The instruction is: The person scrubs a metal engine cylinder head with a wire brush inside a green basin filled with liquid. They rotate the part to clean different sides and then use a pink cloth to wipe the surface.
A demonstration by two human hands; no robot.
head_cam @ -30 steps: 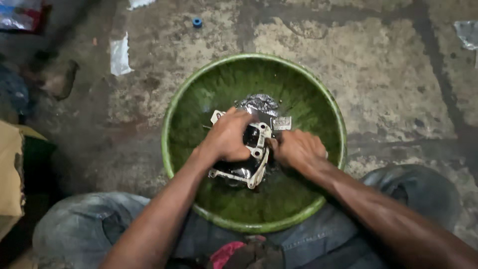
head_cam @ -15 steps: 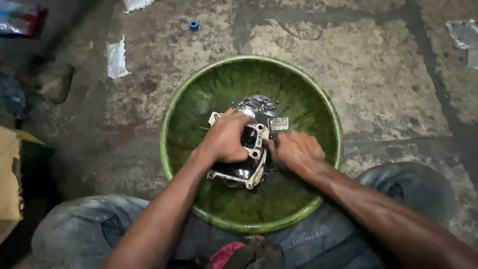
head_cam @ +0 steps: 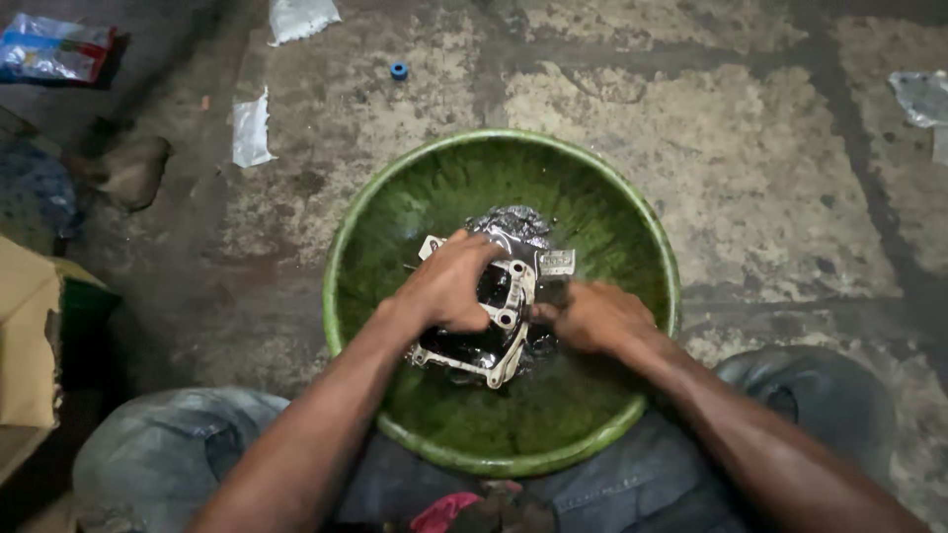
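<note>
A round green plastic basin (head_cam: 365,212) sits on the concrete floor between my knees. Inside it lies a grey metal engine part (head_cam: 499,326) with a dark opening, wet and shiny. My left hand (head_cam: 449,286) lies over its upper left side and grips it. My right hand (head_cam: 597,318) presses against its right edge with the fingers curled; whatever they hold is hidden. A crumpled silvery piece (head_cam: 513,222) shows just behind the part.
Scraps of white paper or plastic (head_cam: 252,128) and a small blue cap (head_cam: 399,70) lie on the stained floor beyond the basin. A cardboard box (head_cam: 25,345) stands at the left edge. A pink cloth (head_cam: 439,513) lies near my lap.
My right hand has shifted slightly along the right edge of the metal part. My left hand keeps its grip in the same place.
</note>
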